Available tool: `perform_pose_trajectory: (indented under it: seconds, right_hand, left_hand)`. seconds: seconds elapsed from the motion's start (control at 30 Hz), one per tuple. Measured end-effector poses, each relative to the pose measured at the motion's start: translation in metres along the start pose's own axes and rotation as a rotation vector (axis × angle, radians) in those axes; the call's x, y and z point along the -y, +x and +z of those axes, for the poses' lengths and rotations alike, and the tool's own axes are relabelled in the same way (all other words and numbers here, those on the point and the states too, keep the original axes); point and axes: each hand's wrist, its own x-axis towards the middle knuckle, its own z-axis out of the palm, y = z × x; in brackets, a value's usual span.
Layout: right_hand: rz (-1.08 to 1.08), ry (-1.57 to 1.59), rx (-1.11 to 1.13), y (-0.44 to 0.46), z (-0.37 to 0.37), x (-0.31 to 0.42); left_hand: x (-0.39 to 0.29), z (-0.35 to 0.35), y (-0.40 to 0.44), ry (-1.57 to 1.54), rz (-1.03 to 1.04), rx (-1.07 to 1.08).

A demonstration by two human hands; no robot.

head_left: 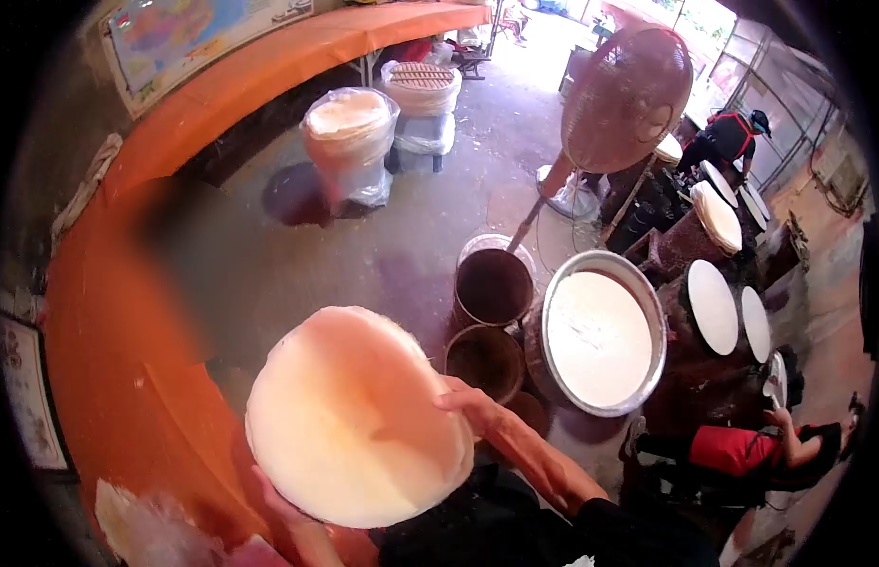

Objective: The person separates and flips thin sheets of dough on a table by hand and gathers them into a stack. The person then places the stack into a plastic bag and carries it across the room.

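A thick stack of round, pale, thin flatbreads (354,416) is held up in front of my body, tilted so its top face shows. My right hand (470,406) grips the stack's right edge, thumb over the top and fingers partly hidden behind. At the lower left edge, my left hand (279,496) supports it from the side and below; most of its fingers are out of sight. Just left of the stack runs an orange-covered table (128,312). A crumpled, whitish plastic-like heap (156,529) lies at the lower left.
A large metal pot (657,331) of white batter stands right, beside dark buckets (494,288). A standing fan (629,99) rises behind. Plastic-wrapped tubs (350,161) stand farther back. At right, two people (789,449) (732,137) work near round white sheets (712,307).
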Motion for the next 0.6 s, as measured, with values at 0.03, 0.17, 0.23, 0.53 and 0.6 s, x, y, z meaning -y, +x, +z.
perform_pose_trajectory:
  seconds: [0.03,0.17,0.23,0.53,0.6]
  right_hand:
    - [-0.013,0.009,0.000,0.019,-0.002,0.011]
    - [-0.067,0.013,0.065,0.113,-0.018,0.072]
    - [-0.084,0.010,0.060,0.146,-0.025,0.096]
    - [-0.164,-0.018,-0.093,0.262,-0.066,0.247]
    - [-0.234,-0.032,-0.106,0.289,-0.085,0.273]
  left_hand:
    - [-0.006,0.009,0.022,0.012,-0.002,0.010]
    - [-0.022,0.034,0.125,0.289,0.108,-0.100]
    - [-0.032,0.043,0.168,0.461,0.155,-0.152]
    - [-0.042,0.167,0.387,-0.046,-0.147,0.033]
    - [-0.036,0.203,0.436,-0.015,-0.157,0.096]
